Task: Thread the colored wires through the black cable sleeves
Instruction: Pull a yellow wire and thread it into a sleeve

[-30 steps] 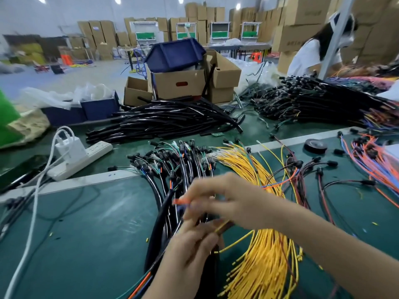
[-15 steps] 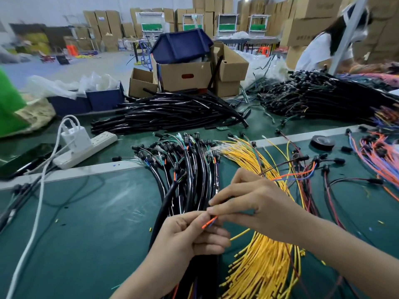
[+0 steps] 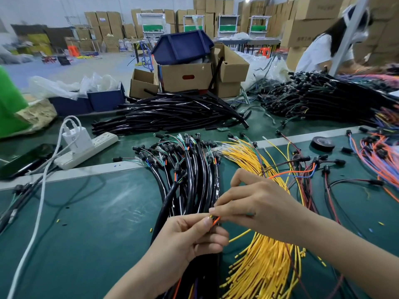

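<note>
My left hand (image 3: pixel 190 236) curls round a black sleeve (image 3: pixel 207 266) end and my right hand (image 3: pixel 254 203) pinches the orange wire (image 3: pixel 216 221) tip, just below centre toward 6 o'clock. The wire looks thin, light and floppy, so I'd pinch it near the tip; the sleeve looks glossy and slippery. I can read no writing

We note the left hand (image 3: pixel 190 238) gripping a black sleeve (image 3: pixel 212 227) and the right hand (image 3: pixel 254 203) pinching an orange wire (image 3: pixel 216 221) at the sleeve's end. Both hands are over the sleeved bundle (image 3: pixel 194 180) mid-table (image 3: pixel 97 234). Yellow wires (image 3: pixel 265 266) fan toward the near edge, just beside the bundle.
</note>
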Tool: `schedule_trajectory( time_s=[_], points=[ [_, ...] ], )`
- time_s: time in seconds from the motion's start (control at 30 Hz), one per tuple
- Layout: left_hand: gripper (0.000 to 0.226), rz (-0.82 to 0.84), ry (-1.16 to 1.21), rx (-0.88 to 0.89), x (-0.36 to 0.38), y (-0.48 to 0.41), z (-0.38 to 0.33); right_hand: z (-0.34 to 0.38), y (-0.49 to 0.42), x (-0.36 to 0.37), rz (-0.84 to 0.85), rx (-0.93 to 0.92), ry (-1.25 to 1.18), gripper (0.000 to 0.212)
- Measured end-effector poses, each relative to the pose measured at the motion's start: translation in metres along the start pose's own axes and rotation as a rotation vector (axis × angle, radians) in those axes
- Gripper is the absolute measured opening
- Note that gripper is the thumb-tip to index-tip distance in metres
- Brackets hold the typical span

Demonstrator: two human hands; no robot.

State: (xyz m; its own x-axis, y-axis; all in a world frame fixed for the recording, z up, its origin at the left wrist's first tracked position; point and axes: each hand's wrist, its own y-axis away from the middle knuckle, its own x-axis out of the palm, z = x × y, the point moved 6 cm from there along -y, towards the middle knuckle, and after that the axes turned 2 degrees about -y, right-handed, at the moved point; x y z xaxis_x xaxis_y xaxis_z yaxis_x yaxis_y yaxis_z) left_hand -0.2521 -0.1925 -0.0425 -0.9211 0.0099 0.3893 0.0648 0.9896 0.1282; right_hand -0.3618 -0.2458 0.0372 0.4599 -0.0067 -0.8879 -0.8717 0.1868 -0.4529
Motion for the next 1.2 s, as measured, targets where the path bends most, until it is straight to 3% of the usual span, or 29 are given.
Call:
schedule_trajectory(
  time_s=[0.23, 0.33, 0.67, 0.9, 1.03, 1.2],
  points=[
    [0.023, -0.094, -0.19, 0.148, 0.002, 0.0, -0.001, -0.006, 0.002, 0.008, 0.136, 0.096, -0.087, 0.029],
    [0.021, -0.235, -0.206, 0.258, 0.0, 0.002, -0.005, -0.004, 0.0, 0.008, 0.062, 0.148, -0.102, 0.026],
    [0.024, -0.618, -0.089, 0.505, -0.018, 0.019, -0.019, -0.015, 0.001, 0.024, -0.233, 0.448, -0.579, 0.023],
    [0.029, -0.652, -0.253, 0.62, -0.02, 0.022, -0.023, -0.019, 0.005, 0.037, -0.286, 0.58, -0.92, 0.025],
    [0.029, -0.685, -0.353, 0.661, -0.023, 0.024, -0.026, -0.018, 0.005, 0.036, -0.327, 0.573, -0.913, 0.023],
    [0.021, -0.708, -0.254, 0.617, -0.028, 0.022, -0.018, -0.015, 0.007, 0.037, -0.309, 0.578, -0.924, 0.022]
  ],
)
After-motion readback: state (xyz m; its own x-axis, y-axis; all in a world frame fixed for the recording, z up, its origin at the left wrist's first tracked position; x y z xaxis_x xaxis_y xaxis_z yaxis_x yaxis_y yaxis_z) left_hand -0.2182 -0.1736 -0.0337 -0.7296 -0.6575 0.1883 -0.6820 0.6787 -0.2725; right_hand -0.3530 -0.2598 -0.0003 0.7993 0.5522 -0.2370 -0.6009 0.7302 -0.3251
